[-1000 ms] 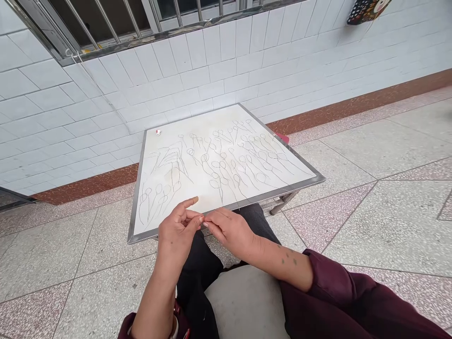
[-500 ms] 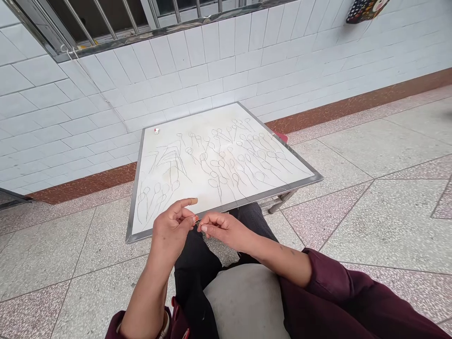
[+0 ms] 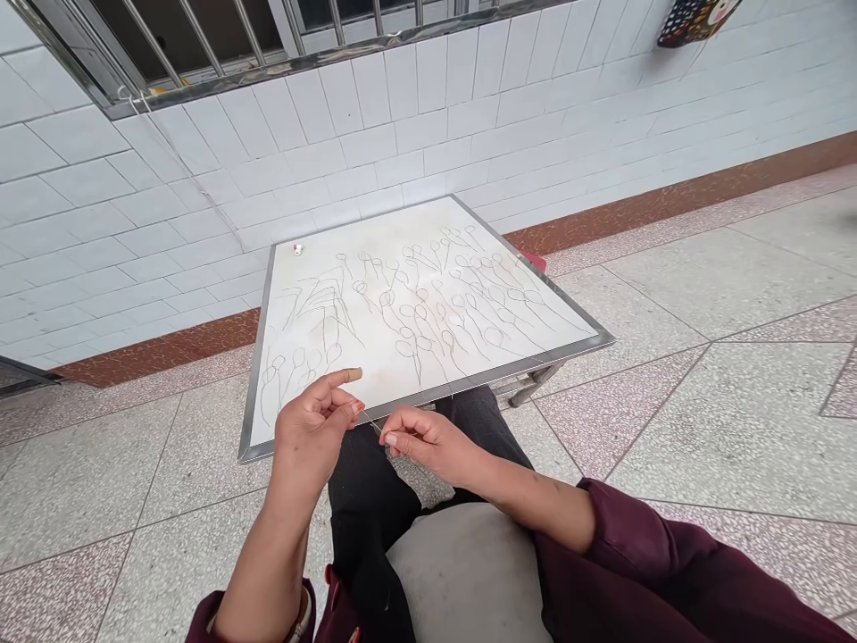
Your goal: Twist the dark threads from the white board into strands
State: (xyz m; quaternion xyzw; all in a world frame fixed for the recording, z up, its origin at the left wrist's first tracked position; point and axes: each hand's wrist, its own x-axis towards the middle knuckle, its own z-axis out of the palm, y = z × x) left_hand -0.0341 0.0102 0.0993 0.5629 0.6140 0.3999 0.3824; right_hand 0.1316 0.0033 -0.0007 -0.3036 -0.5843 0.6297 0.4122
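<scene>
1. White wall tiles (image 3: 428, 125) fill the head view beyond the fingers, with window bars (image 3: 201, 40) high and to their left and a patterned hanging item (image 3: 700, 20) far up to their right.
2. Speckled floor (image 3: 703, 429) spreads well out to either side of the fingers.
3. Just ahead of the fingers stands a white table (image 3: 380, 371) with a grey metal edge; its near rim runs right behind them.
4. The left hand (image 3: 304, 442) pinches narrowly, thumb against a finger, on one end of a thin strand (image 3: 372, 423); another of its fingers sticks out above the pinch, a tan wrap at its tip.
5. The right hand (image 3: 428, 442) also has thumb and finger closed narrowly on the strand, slightly lower, so the strand slants down across the short gap between both sets of fingertips.
6. Many looped strands (image 3: 407, 348) lie on the table ahead of the fingers, mostly toward the right, with bent strands (image 3: 325, 299) ahead and to the left.
7. A small white-and-red object (image 3: 298, 250) sits at the far left corner, well apart from the fingers.
8. Below the fingers, grey cloth (image 3: 472, 572) covers the lap between dark trousers (image 3: 371, 482).
</scene>
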